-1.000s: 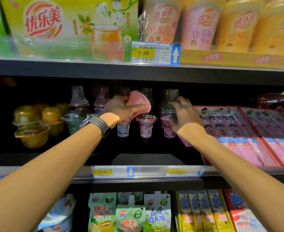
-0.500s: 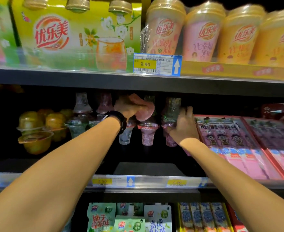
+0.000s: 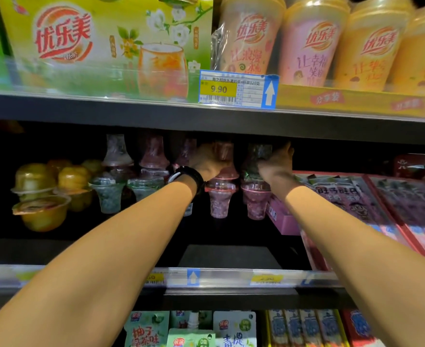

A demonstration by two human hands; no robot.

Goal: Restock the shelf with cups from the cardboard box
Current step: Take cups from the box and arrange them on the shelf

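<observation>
Nearest to the camera, the front rail (image 3: 219,278) of the shelf (image 3: 231,256) carried price labels, and both bare forearms passed over it into the dark middle level. Behind the rail the shelf floor lay open, so there was room low down for the arms. Further in stood the row of small clear cups (image 3: 220,199), narrow at the foot and wide at the rim, with second cups set upside down on them. The left hand (image 3: 206,162) had its fingers curled round an upper pink cup (image 3: 223,150), and the right hand (image 3: 277,162) gripped a greenish cup (image 3: 258,155) just beside it. The cardboard box was not in view. I judge these cups light, of thin smooth plastic that dents and slips easily, so the best hold is round the narrow waist, not on the sealed film. The stacks looked easy to topple. Overhead room was small: the upper shelf edge (image 3: 206,121) hung just over the knuckles, and the red snack tray (image 3: 356,196) was close to the right wrist.
</observation>
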